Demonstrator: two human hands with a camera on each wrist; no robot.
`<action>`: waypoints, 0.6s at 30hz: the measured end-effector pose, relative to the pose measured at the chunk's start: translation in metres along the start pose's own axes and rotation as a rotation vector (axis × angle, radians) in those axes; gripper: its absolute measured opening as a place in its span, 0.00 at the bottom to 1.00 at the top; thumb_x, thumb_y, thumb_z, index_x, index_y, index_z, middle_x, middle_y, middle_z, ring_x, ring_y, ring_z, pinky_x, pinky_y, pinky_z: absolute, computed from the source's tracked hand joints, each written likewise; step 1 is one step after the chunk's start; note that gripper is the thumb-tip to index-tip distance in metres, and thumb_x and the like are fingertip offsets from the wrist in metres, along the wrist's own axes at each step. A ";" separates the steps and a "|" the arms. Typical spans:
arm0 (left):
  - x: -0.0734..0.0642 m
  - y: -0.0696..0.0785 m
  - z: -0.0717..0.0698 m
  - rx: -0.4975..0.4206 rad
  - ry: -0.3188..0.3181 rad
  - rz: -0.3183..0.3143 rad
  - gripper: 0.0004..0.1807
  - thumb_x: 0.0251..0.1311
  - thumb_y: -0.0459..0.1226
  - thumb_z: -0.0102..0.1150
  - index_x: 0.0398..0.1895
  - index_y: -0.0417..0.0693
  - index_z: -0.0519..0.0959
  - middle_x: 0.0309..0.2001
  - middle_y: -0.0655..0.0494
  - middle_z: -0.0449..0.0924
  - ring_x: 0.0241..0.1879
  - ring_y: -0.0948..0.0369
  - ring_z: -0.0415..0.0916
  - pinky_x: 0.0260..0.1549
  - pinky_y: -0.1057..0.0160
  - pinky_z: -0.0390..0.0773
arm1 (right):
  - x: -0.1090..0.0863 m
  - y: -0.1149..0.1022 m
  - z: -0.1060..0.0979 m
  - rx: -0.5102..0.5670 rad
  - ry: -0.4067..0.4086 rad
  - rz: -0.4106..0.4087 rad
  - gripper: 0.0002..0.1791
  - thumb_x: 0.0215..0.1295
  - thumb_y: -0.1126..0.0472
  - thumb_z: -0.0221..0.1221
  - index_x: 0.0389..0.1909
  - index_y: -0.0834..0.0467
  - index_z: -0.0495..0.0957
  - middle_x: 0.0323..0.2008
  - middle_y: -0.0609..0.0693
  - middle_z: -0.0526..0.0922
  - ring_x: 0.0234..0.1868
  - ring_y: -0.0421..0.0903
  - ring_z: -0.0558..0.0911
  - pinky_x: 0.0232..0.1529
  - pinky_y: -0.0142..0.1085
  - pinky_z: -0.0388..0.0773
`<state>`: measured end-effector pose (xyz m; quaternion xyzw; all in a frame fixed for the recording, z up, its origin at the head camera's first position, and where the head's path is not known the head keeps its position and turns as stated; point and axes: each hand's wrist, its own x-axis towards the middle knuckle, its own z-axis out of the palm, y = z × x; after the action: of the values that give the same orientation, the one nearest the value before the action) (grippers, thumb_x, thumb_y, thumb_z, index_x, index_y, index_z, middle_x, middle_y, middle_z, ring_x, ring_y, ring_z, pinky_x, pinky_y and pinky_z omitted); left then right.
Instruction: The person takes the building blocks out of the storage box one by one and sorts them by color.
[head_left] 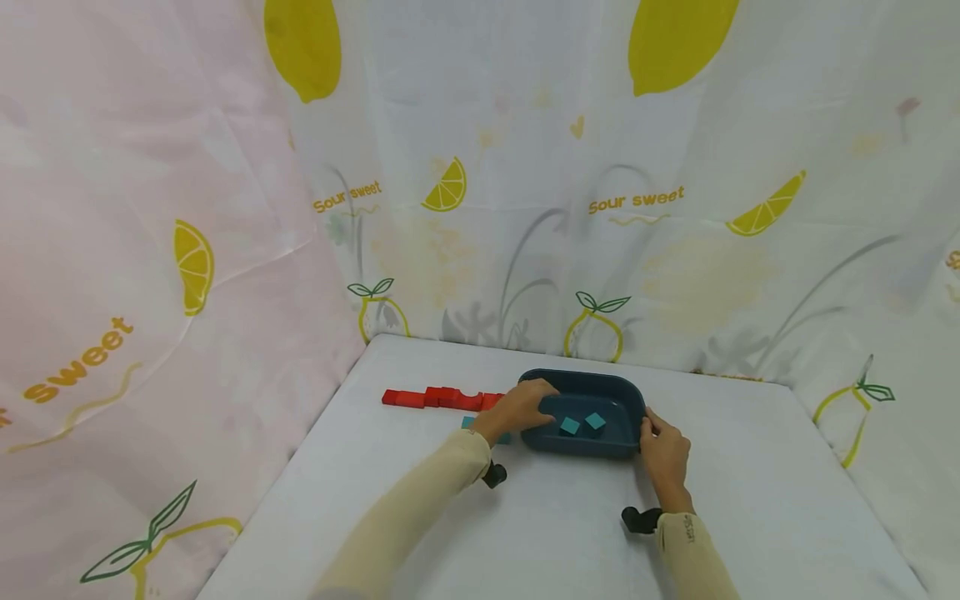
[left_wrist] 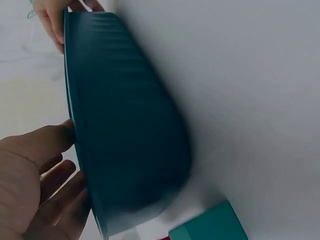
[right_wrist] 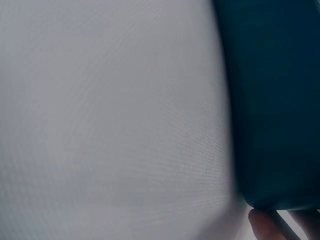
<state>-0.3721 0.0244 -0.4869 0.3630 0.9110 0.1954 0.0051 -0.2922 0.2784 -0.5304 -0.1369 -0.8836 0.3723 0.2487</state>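
A dark blue plastic bin [head_left: 581, 448] stands on the white table with two teal blocks, one teal block [head_left: 570, 427] beside another teal block [head_left: 596, 421], on its floor. My left hand [head_left: 525, 404] reaches over the bin's left rim, thumb and fingers spread apart with nothing visible between them. In the left wrist view the left thumb [left_wrist: 55, 136] lies right at the rim. My right hand [head_left: 665, 450] grips the bin's right end at the rim; in the right wrist view only its fingertips [right_wrist: 265, 225] show, at the bin's edge.
Left of the bin, a row of red blocks [head_left: 442, 397] lies on the table, its right end behind my left hand. More teal blocks [head_left: 468, 422] lie partly hidden under my left wrist. A lemon-printed cloth [head_left: 480, 250] hangs behind the table.
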 end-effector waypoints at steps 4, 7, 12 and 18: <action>0.009 0.007 0.009 -0.048 -0.051 -0.015 0.25 0.59 0.39 0.68 0.60 0.46 0.77 0.59 0.55 0.76 0.61 0.60 0.70 0.59 0.64 0.70 | -0.001 0.002 0.002 0.003 -0.011 0.014 0.19 0.71 0.63 0.52 0.59 0.64 0.76 0.47 0.65 0.82 0.38 0.57 0.82 0.28 0.37 0.73; 0.014 0.008 0.018 -0.053 -0.077 -0.014 0.24 0.58 0.39 0.68 0.59 0.48 0.78 0.58 0.57 0.77 0.60 0.61 0.70 0.59 0.64 0.69 | -0.001 0.002 0.003 0.004 -0.019 0.021 0.19 0.71 0.63 0.52 0.59 0.64 0.76 0.47 0.65 0.82 0.38 0.57 0.83 0.28 0.38 0.74; 0.018 0.007 0.030 -0.071 -0.112 -0.026 0.24 0.56 0.39 0.70 0.58 0.50 0.81 0.56 0.60 0.80 0.58 0.63 0.73 0.57 0.66 0.72 | -0.001 0.002 0.003 0.003 -0.013 0.006 0.18 0.70 0.63 0.52 0.59 0.64 0.76 0.46 0.64 0.83 0.37 0.56 0.82 0.31 0.42 0.75; 0.023 0.006 0.033 -0.073 -0.128 0.021 0.22 0.55 0.36 0.71 0.55 0.51 0.83 0.53 0.60 0.82 0.53 0.65 0.74 0.51 0.70 0.74 | 0.002 0.003 0.001 0.010 0.016 -0.019 0.18 0.70 0.64 0.53 0.57 0.64 0.78 0.44 0.64 0.83 0.34 0.55 0.82 0.29 0.41 0.75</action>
<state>-0.3807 0.0552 -0.5123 0.3841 0.8971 0.2049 0.0748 -0.2944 0.2803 -0.5325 -0.1303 -0.8810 0.3732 0.2599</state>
